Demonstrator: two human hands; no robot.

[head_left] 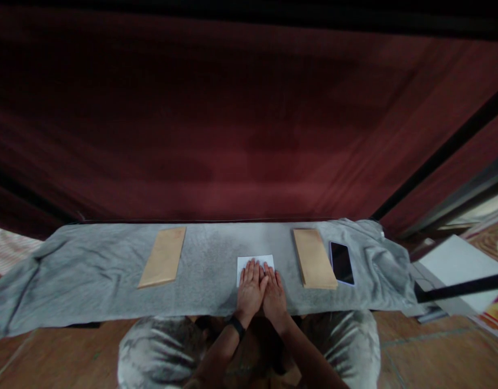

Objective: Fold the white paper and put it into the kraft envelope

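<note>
A folded white sheet of paper lies in the middle of a grey cloth that covers a low bench. My left hand and my right hand lie flat side by side on the paper's near half, fingers stretched out and pressed down on it. The left wrist wears a black band. A brown envelope lies to the left of the paper. A small stack of brown envelopes lies to the right.
A dark smartphone lies face up just right of the envelope stack. A dark red curtain hangs behind the bench. A white board and a black bar sit at the far right. My knees show below the bench edge.
</note>
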